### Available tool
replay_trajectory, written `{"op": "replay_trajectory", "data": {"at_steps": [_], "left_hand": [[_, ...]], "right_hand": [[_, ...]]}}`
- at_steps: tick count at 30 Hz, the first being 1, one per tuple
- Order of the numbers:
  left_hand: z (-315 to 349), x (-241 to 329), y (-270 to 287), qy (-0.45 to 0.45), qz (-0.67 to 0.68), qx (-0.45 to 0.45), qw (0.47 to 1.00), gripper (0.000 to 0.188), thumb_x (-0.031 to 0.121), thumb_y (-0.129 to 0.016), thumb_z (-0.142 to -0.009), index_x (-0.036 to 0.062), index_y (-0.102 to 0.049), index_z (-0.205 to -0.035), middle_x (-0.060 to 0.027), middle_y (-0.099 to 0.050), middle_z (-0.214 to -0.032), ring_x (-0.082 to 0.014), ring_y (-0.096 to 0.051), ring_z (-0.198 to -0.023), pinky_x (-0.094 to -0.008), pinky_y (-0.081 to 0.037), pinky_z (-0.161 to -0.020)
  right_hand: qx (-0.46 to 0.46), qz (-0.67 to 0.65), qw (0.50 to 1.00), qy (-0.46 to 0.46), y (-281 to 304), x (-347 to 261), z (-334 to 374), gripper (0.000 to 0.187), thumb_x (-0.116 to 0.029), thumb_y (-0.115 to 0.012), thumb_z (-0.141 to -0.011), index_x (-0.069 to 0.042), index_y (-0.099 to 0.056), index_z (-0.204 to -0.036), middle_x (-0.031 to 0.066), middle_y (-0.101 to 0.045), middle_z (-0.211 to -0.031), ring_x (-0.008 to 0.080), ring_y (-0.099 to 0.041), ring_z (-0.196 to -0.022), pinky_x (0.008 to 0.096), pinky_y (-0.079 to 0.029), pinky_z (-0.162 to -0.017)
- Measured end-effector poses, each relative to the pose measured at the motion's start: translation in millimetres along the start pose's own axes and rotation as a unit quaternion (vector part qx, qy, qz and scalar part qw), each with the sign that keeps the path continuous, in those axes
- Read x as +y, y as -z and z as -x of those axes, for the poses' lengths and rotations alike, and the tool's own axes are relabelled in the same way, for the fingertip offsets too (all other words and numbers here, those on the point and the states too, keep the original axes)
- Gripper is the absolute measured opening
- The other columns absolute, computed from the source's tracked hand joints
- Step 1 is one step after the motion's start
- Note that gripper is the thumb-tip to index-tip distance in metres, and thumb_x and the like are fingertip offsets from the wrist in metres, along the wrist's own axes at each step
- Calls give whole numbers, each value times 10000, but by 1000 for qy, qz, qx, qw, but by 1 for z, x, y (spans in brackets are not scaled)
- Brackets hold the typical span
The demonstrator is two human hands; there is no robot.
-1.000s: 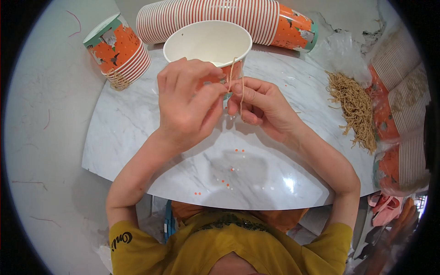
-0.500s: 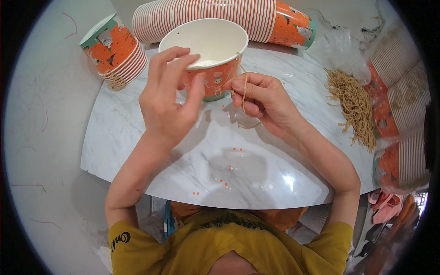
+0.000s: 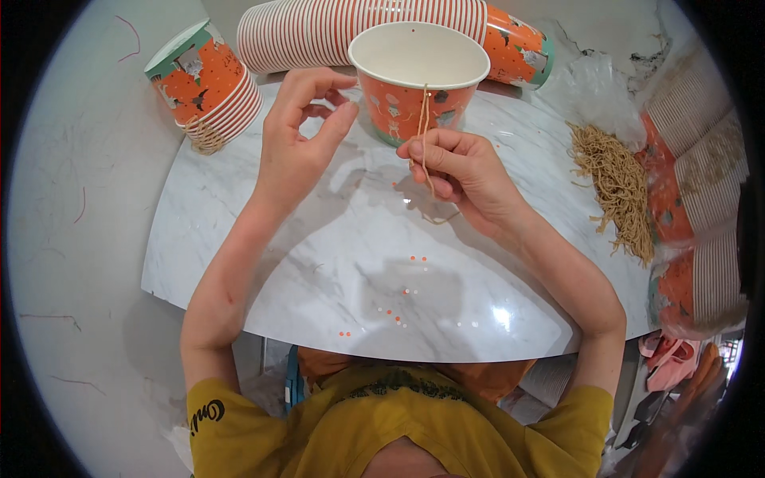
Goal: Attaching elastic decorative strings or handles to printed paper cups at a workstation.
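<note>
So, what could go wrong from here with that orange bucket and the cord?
The right grip pinches the cord that hangs at the rim of the bucket; a hard tug might pull it loose or tip the bucket, since the left grip is open beside it and apparently not holding it. The cup stack lying on its side just behind might roll if bumped.
</note>
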State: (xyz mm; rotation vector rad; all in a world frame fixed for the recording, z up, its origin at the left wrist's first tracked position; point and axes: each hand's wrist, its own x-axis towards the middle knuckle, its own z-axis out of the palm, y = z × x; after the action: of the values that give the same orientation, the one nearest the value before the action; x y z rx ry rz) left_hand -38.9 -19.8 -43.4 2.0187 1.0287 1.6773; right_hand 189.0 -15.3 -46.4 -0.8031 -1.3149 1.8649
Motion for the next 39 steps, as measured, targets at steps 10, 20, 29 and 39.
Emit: {"op": "replay_trajectory", "data": {"at_steps": [10,20,29,39], "left_hand": [[-4,36,-34,224,118,-77,964,216,175,-685,-910,-22,-687,-998,-18,-657,-839,-72,-576,-753,-224,-465,-691],[8,35,-43,317,146,-102,931,179,176,-725,-882,38,-684,-988,18,-652,-888,-47,-563,-801,-212,-423,-689],[14,20,-39,281,133,-75,947,96,143,-680,-887,54,-659,-919,26,-636,-855,-42,-540,-754,-210,-410,-649],[10,12,-25,401,397,-52,824,87,126,-613,-929,39,-610,-922,-23,-639,-855,-92,-607,-736,-231,-502,-656]], "right_hand": [[22,6,999,33,2,5,-5,159,-154,-663,-938,2,-693,-936,24,-630,-720,33,-426,-506,197,-315,-473],[9,80,995,51,8,12,-3,124,-165,-645,-960,-50,-689,-952,-9,-633,-756,20,-461,-588,190,-305,-509],[71,144,984,74,-2,13,-3,119,-129,-649,-927,-21,-686,-895,-17,-647,-790,36,-521,-707,224,-413,-616],[109,146,969,167,1,9,0,158,-158,-666,-938,-6,-703,-959,-17,-661,-831,37,-549,-754,224,-450,-667]]}}
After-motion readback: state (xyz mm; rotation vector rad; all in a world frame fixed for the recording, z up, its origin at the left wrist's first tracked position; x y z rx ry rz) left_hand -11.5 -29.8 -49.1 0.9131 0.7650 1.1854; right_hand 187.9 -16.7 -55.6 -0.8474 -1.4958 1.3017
